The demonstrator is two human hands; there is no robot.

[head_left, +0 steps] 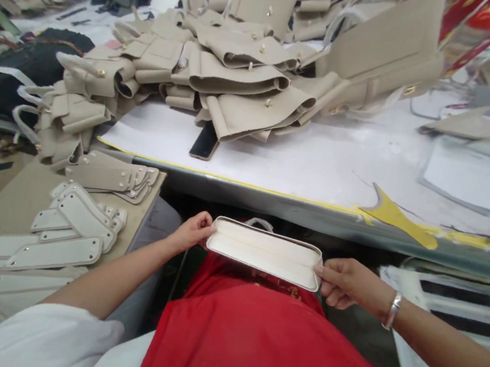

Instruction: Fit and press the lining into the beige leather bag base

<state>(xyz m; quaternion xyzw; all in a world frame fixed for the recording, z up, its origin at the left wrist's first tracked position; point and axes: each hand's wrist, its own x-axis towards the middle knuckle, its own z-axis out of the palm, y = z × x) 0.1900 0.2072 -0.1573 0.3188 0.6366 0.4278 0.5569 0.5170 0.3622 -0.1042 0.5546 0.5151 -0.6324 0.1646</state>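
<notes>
A long white piece with rounded corners and a thin raised dark-edged rim (265, 253) is held over my lap, in front of the red apron (271, 335). My left hand (197, 231) pinches its left end between thumb and fingers. At the right end, my right hand (340, 281) grips the rim, thumb on the inner side and fingers curled outside. A pale loop (260, 223) shows just behind the far edge of the piece. What lies under the piece is hidden.
Beige bag parts (249, 77) are heaped on the white table (319, 163), with a phone (205, 141) and a yellow piece (401, 217) near its edge. White straps (58, 253) lie at left. A white slatted object (457, 305) stands at right.
</notes>
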